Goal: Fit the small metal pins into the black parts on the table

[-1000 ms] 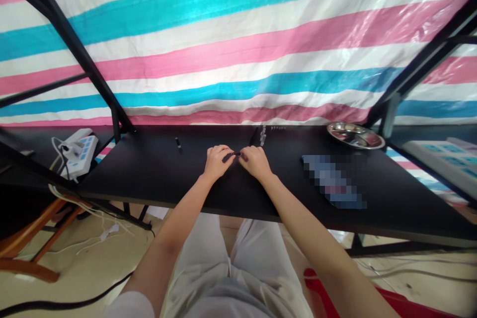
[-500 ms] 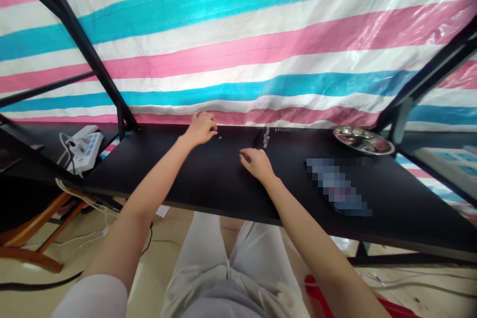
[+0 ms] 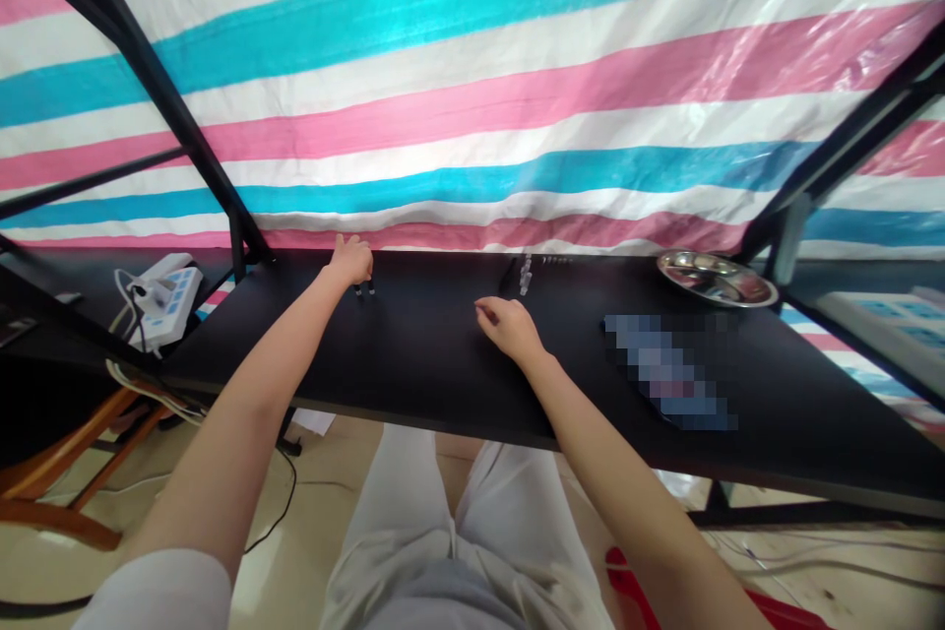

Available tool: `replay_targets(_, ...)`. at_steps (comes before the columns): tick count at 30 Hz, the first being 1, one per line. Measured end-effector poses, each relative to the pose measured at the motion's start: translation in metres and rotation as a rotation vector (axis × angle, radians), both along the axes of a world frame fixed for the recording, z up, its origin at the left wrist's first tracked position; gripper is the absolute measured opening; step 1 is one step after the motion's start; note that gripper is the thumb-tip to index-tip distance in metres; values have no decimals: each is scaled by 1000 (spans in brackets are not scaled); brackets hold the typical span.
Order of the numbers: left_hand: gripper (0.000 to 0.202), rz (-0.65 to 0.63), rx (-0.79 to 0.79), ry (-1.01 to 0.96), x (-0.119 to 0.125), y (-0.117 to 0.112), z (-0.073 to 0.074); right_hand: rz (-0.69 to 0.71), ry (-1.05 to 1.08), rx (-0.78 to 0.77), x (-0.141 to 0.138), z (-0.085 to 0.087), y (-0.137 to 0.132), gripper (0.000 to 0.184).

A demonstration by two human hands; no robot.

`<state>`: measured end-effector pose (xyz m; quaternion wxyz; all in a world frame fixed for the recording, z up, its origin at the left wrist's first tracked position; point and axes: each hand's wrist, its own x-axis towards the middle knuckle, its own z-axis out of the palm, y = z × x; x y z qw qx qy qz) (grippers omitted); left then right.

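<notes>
My left hand [image 3: 351, 261] is over the far left part of the black table [image 3: 420, 345], its fingers curled downward. Two short, slim dark rods [image 3: 364, 289] with pale tips stick out just below its fingers; the hand hides their upper parts, so I cannot name their kind. Near the middle of the table rests my right hand [image 3: 509, 325], loosely curled, a gap between thumb and fingers and nothing visible in it. Beyond it lie a slim black object [image 3: 508, 274] and a row of small clear pieces [image 3: 526, 274].
Several tiny clear bits [image 3: 556, 260] lie along the back edge. A round metal tray [image 3: 718, 279] sits at the back right, with a blurred blue item [image 3: 668, 374] in front. Striped sheeting [image 3: 472, 118] hangs behind. Black frame posts and a power strip [image 3: 173, 305] stand left.
My left hand has moved left along the back of the table, and two dark rods now show beneath it. My right hand stays in place.
</notes>
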<state>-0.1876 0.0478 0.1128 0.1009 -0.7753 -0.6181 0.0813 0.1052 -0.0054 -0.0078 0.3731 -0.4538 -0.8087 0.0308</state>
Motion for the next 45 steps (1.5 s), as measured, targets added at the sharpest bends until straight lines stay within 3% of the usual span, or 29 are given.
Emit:
replay_targets(8,3,7,30,-3,-7,1,-5,-11,-9,-5,0,-2,1,21)
replay_targets(27,8,15,32,32,-12,-1,-7,-22,5,-17,0,-2,1,22)
replay_targets(45,17,40,5,63,1,-12,3,-80,-14,-39,3,0,1,23)
